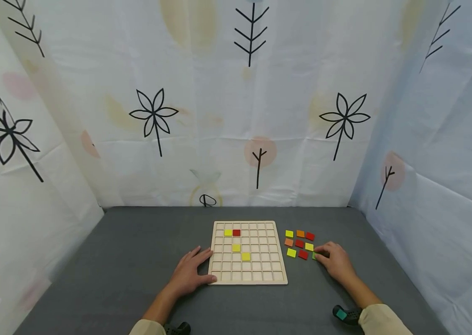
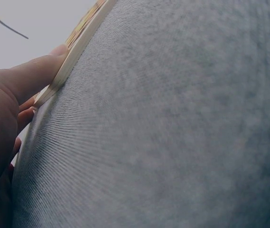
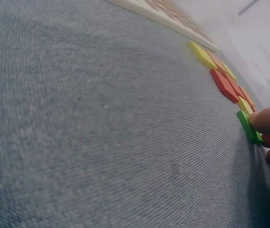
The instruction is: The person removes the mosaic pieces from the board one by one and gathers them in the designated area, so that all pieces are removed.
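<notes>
A pale wooden grid board [image 1: 264,274] lies on the grey table. Yellow and red tiles sit in a few of its squares, including a red tile [image 1: 236,232] in an upper row. My left hand [image 1: 191,272] rests at the board's left edge, fingers along the side and thumb touching the near left corner. At the right of the loose tiles, my right hand [image 1: 336,263] pinches a green tile [image 3: 247,127] between thumb and fingers, low at the table surface. Its fingers partly cover the green tile in the head view.
Right of the board lie several loose tiles in rough rows: yellow, orange and red, such as a red tile [image 1: 303,255] nearest the front. A patterned white cloth [image 1: 219,116] encloses the grey table [image 1: 143,246] at the back and both sides.
</notes>
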A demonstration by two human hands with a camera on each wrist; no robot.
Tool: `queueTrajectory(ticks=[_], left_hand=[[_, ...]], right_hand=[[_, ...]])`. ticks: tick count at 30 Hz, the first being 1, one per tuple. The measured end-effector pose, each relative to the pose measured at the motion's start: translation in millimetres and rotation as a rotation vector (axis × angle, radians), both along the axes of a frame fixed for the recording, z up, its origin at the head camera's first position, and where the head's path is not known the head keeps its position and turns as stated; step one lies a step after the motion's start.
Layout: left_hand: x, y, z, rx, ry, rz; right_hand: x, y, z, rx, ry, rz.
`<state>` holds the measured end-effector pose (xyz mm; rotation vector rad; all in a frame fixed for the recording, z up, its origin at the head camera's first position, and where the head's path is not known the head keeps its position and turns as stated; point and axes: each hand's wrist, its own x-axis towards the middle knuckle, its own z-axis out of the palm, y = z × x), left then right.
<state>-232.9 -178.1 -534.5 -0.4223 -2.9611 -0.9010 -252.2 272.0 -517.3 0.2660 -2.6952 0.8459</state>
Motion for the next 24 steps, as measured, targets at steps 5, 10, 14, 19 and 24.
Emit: queueTrajectory(ticks=[5,10,14,19,24], left_hand=[[0.0,1,0.5,0.002,-0.002,0.004],[0.0,1,0.4,0.001,-0.006,0.008],[-0.4,1,0.2,-0.004,-0.012,0.008],[0.2,1,-0.3,-0.003,-0.014,0.008],[1.3,1,1.5,0.005,-0.003,0.008]], right_hand=[[-1.5,1,1.3,-0.010,-0.040,-0.022],[-2.8,0,1.6,-0.044,-0.012,-0.041],[-1.8,-5,2.8,-0.066,0.034,-0.064],[3.6,-17,6.0,-0.108,0.093,-0.073],[6.5,-30,8.7,-0.174,0.101,-0.077]])
